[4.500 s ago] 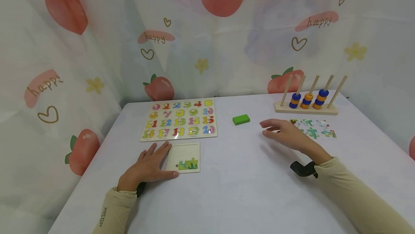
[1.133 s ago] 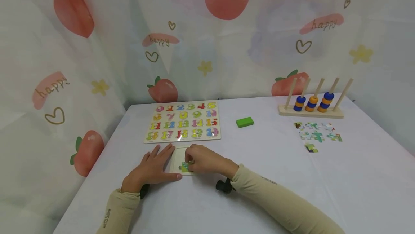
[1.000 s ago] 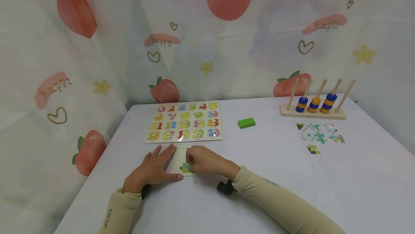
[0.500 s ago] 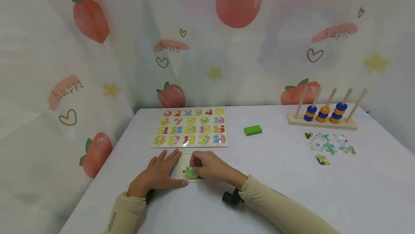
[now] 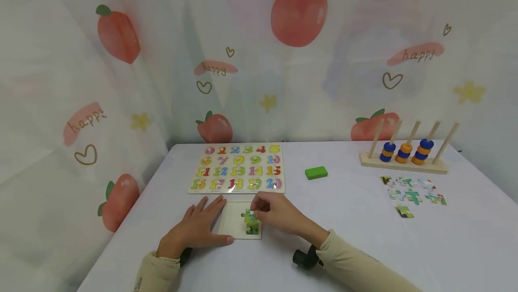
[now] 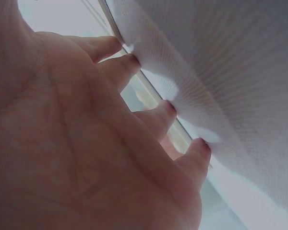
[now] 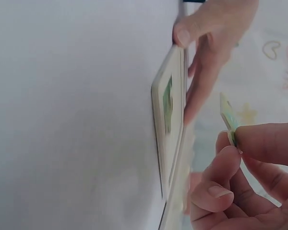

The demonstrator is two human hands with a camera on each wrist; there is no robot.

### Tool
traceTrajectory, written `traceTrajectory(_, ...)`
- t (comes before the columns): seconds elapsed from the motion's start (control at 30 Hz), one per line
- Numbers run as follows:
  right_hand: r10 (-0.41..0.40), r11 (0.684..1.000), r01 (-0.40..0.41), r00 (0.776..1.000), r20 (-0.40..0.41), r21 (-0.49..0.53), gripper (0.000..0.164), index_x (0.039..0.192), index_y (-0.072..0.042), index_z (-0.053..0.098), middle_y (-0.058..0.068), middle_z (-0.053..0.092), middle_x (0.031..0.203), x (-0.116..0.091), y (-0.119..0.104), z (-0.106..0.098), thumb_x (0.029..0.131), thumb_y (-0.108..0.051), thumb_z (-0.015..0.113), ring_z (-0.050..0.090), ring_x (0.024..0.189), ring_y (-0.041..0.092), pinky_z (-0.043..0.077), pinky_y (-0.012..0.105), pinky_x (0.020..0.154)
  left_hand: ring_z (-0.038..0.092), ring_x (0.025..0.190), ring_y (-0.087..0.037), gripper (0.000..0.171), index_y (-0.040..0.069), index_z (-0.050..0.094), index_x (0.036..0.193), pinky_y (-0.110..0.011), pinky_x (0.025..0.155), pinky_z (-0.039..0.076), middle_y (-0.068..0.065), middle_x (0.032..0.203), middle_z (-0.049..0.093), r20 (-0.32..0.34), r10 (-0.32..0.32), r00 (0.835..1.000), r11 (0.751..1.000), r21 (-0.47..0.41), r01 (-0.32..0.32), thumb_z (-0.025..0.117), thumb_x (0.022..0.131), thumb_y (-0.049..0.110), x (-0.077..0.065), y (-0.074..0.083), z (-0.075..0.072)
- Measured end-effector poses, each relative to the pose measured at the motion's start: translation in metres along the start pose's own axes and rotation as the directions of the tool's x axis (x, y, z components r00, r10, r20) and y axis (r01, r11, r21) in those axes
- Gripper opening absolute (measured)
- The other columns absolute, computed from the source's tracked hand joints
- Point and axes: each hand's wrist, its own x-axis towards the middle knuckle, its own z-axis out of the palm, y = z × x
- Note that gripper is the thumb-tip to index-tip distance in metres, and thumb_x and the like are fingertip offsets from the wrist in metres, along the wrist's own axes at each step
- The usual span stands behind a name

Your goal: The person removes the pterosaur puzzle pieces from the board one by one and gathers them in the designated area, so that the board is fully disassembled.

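My right hand pinches a green jigsaw piece between thumb and fingertips, held up over the right side of a small pale puzzle tray. In the right wrist view the piece is apart from the tray. Another green jigsaw piece lies in the tray's near right corner. My left hand lies with fingers spread along the tray's left side, its thumb at the near edge. In the left wrist view the left fingertips touch down on the white cloth.
Behind the tray lies a number board. A green block sits right of it. Several loose jigsaw pieces lie at right, one piece a little nearer. A peg stand with blue and orange rings stands behind them.
My right hand came from near the loose pieces to the tray, worked low over it, then lifted one piece up. The left hand stayed beside the tray. The head view tilted upward.
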Motion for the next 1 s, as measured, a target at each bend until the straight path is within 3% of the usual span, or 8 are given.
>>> traceTrajectory(0.43, 0.107, 0.994, -0.104, 0.987, -0.122, 0.028, 0.007, 0.104, -0.005, 0.071, 0.002, 0.067, 0.094, -0.034, 0.017, -0.043, 0.098, -0.003, 0.069, 0.061, 0.087, 0.021, 0.053, 0.029, 0.076, 0.014, 0.160, -0.047, 0.113, 0.011, 0.035, 0.168, -0.071, 0.124, 0.011, -0.010, 0.175, 0.028, -0.006, 0.032, 0.999, 0.999, -0.024, -0.032, 0.084, 0.083, 0.066, -0.003, 0.000, -0.001)
traceTrajectory(1.0, 0.237, 0.971, -0.239, 0.939, -0.251, 0.023, 0.012, 0.113, -0.001, 0.071, 0.007, 0.070, 0.104, -0.086, 0.034, -0.108, 0.102, -0.006, 0.069, 0.064, 0.094, 0.024, 0.057, 0.027, 0.078, 0.013, 0.160, -0.049, 0.114, 0.013, 0.033, 0.169, -0.073, 0.123, 0.010, -0.010, 0.176, 0.026, 0.000, 0.030, 1.000, 1.000, -0.005, -0.030, 0.083, 0.083, 0.067, -0.001, 0.000, 0.000)
